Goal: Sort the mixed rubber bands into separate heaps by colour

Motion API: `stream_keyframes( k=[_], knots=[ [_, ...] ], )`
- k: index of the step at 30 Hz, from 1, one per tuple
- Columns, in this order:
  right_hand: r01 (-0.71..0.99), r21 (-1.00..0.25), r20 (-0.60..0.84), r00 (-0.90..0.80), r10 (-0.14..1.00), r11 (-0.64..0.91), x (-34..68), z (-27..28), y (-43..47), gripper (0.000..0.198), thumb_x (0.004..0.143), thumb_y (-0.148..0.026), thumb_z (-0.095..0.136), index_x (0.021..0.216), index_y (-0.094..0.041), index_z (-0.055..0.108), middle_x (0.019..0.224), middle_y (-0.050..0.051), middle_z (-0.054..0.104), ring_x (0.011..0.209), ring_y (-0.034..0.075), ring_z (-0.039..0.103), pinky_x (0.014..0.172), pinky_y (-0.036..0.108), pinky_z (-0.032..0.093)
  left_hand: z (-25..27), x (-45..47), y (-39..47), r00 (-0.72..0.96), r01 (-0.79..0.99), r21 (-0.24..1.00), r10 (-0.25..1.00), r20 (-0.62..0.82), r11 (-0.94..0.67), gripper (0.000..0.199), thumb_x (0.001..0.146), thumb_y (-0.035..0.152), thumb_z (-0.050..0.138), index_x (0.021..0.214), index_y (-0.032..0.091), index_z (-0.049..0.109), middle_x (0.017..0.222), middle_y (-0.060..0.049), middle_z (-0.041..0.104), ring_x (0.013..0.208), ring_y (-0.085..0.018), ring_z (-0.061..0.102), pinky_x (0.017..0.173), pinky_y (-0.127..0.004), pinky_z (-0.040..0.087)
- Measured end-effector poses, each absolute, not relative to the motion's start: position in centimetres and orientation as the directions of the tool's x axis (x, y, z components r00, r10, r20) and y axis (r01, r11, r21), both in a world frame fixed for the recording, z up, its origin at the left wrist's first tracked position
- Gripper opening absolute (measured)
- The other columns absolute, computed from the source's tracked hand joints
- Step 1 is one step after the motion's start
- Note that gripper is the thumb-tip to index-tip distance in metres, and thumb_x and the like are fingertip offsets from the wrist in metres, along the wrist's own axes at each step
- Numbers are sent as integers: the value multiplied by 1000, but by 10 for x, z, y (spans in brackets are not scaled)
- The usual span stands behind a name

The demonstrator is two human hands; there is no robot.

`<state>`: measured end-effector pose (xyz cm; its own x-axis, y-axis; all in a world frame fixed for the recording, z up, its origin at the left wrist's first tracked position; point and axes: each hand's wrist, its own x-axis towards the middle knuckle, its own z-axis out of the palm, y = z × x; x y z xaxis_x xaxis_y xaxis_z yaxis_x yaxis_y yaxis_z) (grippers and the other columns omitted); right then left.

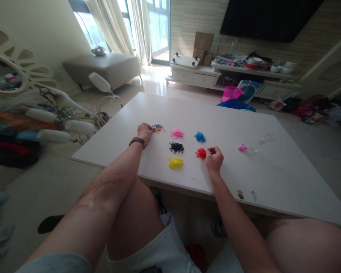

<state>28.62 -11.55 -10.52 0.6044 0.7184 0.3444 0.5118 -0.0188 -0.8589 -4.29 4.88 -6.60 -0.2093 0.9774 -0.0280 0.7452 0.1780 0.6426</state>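
My left hand (144,131), with a watch (137,141) on its wrist, rests at the far left with its fingers closed at the edge of a mixed-colour pile of small rubber bands (158,128). My right hand (215,159) is curled, its fingertips pinched beside a pile of red rubber bands (200,153). What either pinch holds is too small to make out. Between my hands lie separate piles of pink bands (177,133), black bands (176,147) and yellow bands (175,163). A blue pile (199,137) sits just beyond the red one.
On the right of the white table (233,121) are a small pink item (242,148) and a clear container lying on its side (267,139). Near the front edge lie a small yellow-and-dark figure (240,194) and a clear piece (254,195). A lamp (79,127) stands close to the left edge.
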Motion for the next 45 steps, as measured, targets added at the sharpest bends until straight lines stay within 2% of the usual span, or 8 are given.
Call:
stream_keyframes(
  k=[8,14,17,20,23,27,35,45],
  knots=[
    [503,-864,339,607,719,-18,285,-104,-116,6,73,-26,57,73,-23,62,74,0,64,73,21,58,75,34,46,-69,-44,52,-241,772,601,970,-22,205,14,73,12,71,86,14,75,99,-14,76,95,-25,68,87,-31,50],
    [541,-840,396,574,717,31,284,-104,-117,5,75,-23,56,75,-22,61,76,0,63,75,20,57,76,34,45,-47,-49,46,-231,717,672,973,-22,186,8,76,16,72,82,13,75,90,-11,76,86,-20,67,79,-27,51],
    [616,-782,483,497,721,99,280,-101,-119,6,79,-22,55,77,-23,61,79,1,64,79,21,57,77,35,45,-32,-44,36,-100,685,724,995,-19,83,14,77,26,77,83,13,76,81,-8,75,78,-19,65,71,-26,50],
    [703,-686,572,361,736,188,274,-96,-123,8,84,-25,57,79,-23,62,81,2,64,84,22,56,82,37,46,-22,-25,18,180,613,784,984,-11,-103,22,76,35,79,84,15,77,75,-6,72,73,-18,63,68,-28,49],
    [741,-612,613,224,758,276,267,-89,-126,10,90,-31,61,85,-24,66,85,4,68,87,24,57,87,40,47,-17,8,-2,437,502,802,895,87,-323,18,78,33,75,81,15,77,81,-6,72,75,-17,63,70,-28,49],
    [725,-564,649,95,754,395,261,-85,-129,15,93,-37,64,99,-25,71,97,5,73,97,25,60,94,43,48,-19,48,-21,625,329,830,763,166,-450,10,78,24,71,78,15,76,79,-6,71,73,-16,63,69,-27,50],
    [704,-574,644,72,762,419,262,-87,-128,22,97,-40,62,112,-27,73,104,6,74,101,26,61,96,44,49,-33,71,-25,711,241,863,686,154,-443,9,80,23,70,80,15,76,77,-6,73,72,-15,64,66,-26,51],
    [685,-593,640,82,764,423,261,-87,-128,16,97,-38,62,96,-28,74,94,4,73,95,25,61,90,42,50,-34,74,-26,720,252,868,682,127,-428,13,80,27,71,81,15,76,73,-5,71,67,-14,62,60,-25,48]
  ],
)
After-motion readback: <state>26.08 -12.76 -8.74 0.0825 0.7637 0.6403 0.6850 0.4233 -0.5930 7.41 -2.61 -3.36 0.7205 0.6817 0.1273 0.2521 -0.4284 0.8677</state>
